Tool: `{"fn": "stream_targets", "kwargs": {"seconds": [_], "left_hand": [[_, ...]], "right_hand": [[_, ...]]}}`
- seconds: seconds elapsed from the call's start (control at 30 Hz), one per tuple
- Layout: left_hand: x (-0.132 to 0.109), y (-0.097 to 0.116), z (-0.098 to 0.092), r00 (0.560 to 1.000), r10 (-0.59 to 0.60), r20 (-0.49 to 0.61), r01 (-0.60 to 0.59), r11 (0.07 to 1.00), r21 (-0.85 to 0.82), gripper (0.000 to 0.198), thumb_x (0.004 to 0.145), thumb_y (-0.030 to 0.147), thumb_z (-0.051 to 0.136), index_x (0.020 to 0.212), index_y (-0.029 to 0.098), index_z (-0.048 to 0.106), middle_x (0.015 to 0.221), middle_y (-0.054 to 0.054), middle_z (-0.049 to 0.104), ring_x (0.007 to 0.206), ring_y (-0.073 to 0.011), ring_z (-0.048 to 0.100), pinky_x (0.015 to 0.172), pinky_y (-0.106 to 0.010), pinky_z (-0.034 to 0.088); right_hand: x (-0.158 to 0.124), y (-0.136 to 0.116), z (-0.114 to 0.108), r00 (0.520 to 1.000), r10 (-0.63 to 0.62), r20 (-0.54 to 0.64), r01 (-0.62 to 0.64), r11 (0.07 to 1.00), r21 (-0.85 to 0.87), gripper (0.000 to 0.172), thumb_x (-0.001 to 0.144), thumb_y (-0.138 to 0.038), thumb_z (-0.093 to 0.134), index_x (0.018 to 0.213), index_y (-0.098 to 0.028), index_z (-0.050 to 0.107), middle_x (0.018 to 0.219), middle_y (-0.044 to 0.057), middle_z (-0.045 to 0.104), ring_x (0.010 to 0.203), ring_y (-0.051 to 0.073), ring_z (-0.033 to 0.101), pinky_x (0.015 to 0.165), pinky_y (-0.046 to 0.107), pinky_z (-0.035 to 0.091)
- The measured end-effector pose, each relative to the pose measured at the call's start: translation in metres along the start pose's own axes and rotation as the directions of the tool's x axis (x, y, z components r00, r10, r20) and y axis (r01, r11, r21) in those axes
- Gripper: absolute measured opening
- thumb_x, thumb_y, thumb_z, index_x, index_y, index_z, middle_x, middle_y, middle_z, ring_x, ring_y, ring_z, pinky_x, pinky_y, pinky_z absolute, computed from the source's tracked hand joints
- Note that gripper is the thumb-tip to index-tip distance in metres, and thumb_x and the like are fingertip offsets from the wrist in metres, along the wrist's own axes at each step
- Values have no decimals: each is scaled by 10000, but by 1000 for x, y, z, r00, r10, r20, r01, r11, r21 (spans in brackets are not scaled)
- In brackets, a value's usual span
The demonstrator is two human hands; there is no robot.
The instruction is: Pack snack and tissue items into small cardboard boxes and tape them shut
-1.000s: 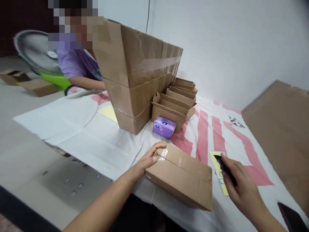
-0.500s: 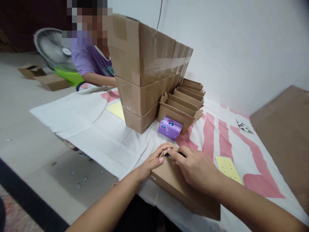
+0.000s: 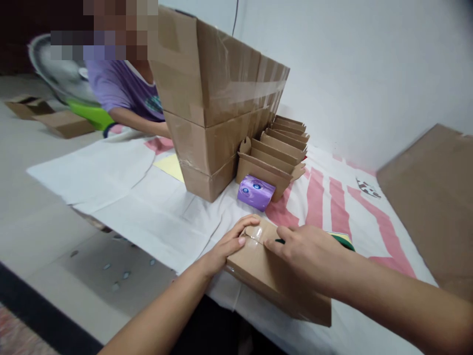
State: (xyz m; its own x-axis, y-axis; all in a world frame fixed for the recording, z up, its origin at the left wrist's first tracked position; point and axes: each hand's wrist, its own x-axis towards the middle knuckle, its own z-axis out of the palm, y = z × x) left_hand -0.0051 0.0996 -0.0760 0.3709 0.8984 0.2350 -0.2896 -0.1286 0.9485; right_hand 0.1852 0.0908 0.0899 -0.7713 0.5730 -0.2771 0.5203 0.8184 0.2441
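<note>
A small brown cardboard box (image 3: 258, 268) sealed with clear tape lies on the cloth in front of me. My left hand (image 3: 229, 244) curls over its near left corner, fingers bent on the taped top, holding it steady. My right hand (image 3: 306, 256) rests on the box top, closed around a thin dark tool (image 3: 280, 241) whose tip shows by my fingertips at the tape seam. A green-edged bit (image 3: 342, 239) shows behind that hand. A purple wrapped pack (image 3: 255, 191) lies just beyond the box.
A tall stack of taped cartons (image 3: 214, 108) rises behind, with a row of open small boxes (image 3: 277, 153) beside it. Another person in a purple shirt (image 3: 125, 93) sits at the far left near a fan (image 3: 62, 74). A large cardboard sheet (image 3: 432, 197) lies at the right.
My right hand came from the right side with the dark tool onto the box top, then shifted slightly along the seam. The left hand stayed on the box corner.
</note>
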Motion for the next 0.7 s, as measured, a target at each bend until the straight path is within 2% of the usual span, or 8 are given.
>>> {"fn": "stream_targets", "kwargs": {"seconds": [0.1,0.17,0.27,0.37,0.43,0.53,0.63,0.7], "left_hand": [[-1,2,0,999,-28,-15,28,1000,-8,498,834,494,513,1274,261,532,1504,-32,333,1374,-372,266,1144,-466,149],[-1,2,-1,1000,-30,-8,30,1000,-3,504,827,493,524,1272,256,536,1502,-35,340,1368,-374,270,1140,-472,153],[-1,3,-1,999,-37,-13,37,999,-3,509,826,488,525,1275,251,537,1491,-38,360,1359,-371,280,1137,-468,161],[-1,4,1,998,-52,-37,51,999,-11,522,820,494,517,1282,250,534,1482,-35,377,1369,-373,263,1141,-455,157],[-1,5,3,997,-58,-45,57,998,-11,534,814,500,518,1287,252,531,1481,-31,382,1382,-373,238,1142,-449,153],[-1,5,4,995,-78,-64,77,997,-21,550,807,509,516,1294,252,525,1487,-30,376,1383,-376,237,1134,-453,172],[-1,4,4,994,-84,-69,83,996,-20,558,801,508,521,1296,251,523,1480,-33,385,1381,-375,242,1131,-451,175],[-1,3,4,995,-77,-71,76,997,-13,556,801,498,525,1298,248,523,1483,-33,381,1391,-371,224,1138,-448,159]], "right_hand": [[-20,4,6,1000,19,-7,-19,999,37,280,786,-48,530,1005,-178,647,704,30,595,472,107,492,440,250,242],[-40,9,12,998,44,-36,-40,994,103,362,780,-25,523,1074,-207,629,718,16,584,497,106,496,455,252,258],[-77,15,26,988,144,-55,-132,974,183,495,802,-14,489,1207,-284,578,773,7,582,563,116,528,475,244,290],[-115,18,41,964,265,-24,-249,930,271,527,854,-48,442,1278,-347,539,832,14,607,604,130,562,505,243,365],[-139,17,53,943,332,38,-321,867,380,495,893,-109,434,1310,-364,512,909,29,635,661,145,604,563,258,445],[-166,12,80,902,419,101,-397,717,572,426,931,-228,452,1331,-365,500,1058,56,652,827,186,658,695,305,530],[-176,-1,120,869,474,145,-427,566,705,394,935,-270,462,1318,-337,527,1076,61,663,933,204,659,807,330,537],[-172,-12,149,848,499,178,-454,513,728,392,933,-253,446,1310,-308,536,1051,65,664,938,203,656,834,339,530]]}}
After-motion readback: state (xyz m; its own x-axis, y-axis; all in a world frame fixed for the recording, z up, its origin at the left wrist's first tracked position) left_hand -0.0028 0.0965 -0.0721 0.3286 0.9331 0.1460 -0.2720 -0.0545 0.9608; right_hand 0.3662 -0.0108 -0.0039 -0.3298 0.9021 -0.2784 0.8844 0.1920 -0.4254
